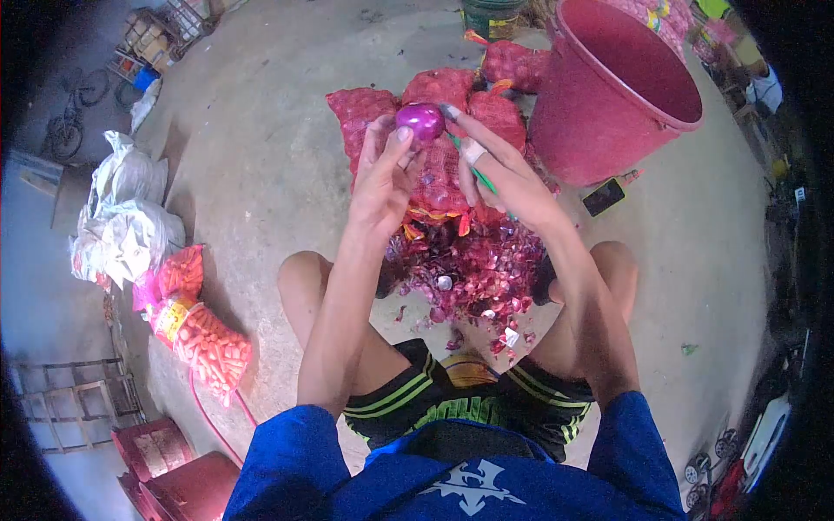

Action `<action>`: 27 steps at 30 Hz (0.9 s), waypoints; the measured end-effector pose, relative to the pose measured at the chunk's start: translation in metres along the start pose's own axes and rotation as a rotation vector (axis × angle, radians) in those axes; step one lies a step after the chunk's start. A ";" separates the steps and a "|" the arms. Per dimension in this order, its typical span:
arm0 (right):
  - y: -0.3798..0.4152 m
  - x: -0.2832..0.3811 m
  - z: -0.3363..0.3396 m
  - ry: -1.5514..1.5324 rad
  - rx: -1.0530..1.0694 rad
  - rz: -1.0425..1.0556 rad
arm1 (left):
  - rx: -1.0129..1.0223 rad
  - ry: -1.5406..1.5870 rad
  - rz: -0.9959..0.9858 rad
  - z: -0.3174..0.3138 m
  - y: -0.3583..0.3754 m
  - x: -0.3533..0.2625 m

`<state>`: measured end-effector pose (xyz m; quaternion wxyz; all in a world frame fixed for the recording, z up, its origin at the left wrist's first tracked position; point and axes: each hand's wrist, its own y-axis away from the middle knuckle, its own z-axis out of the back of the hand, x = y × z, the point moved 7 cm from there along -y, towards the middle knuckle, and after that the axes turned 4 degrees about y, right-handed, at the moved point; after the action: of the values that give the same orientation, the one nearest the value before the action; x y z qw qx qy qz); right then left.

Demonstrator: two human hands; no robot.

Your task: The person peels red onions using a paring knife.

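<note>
A shiny purple onion (420, 122) is held up in front of several red mesh sacks of onions (439, 178). My left hand (387, 169) grips it from the left, thumb on its near side. My right hand (499, 169) holds a green-handled tool (483, 178), probably a knife, whose blade I cannot make out. Its fingertips reach the onion's right side, and a finger wears a white wrapping. Below both hands, loose red onion skins (486, 269) lie heaped on the floor between my legs.
A large red tub (608, 95) stands at the upper right, with a phone (604, 198) on the floor beside it. White sacks (130, 208) and a bag of carrots (213, 347) are at the left. Red containers (187, 478) sit lower left; a green bucket (491, 17) is at the top.
</note>
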<state>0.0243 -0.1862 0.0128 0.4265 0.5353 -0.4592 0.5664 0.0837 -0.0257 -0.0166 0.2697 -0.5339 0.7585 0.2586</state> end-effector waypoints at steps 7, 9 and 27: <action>0.003 0.002 -0.019 -0.146 0.088 -0.037 | 0.056 0.125 0.159 0.019 -0.008 0.019; 0.005 0.008 -0.013 -0.135 0.069 -0.016 | 0.069 0.107 0.132 0.015 -0.007 0.019; 0.013 0.041 0.007 0.458 -0.047 0.245 | 0.344 -0.023 -0.053 -0.017 0.004 -0.010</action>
<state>0.0110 -0.1958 0.0528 0.4600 0.3236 -0.4250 0.7093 0.0809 -0.0297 0.0023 0.3728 -0.4966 0.7740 0.1238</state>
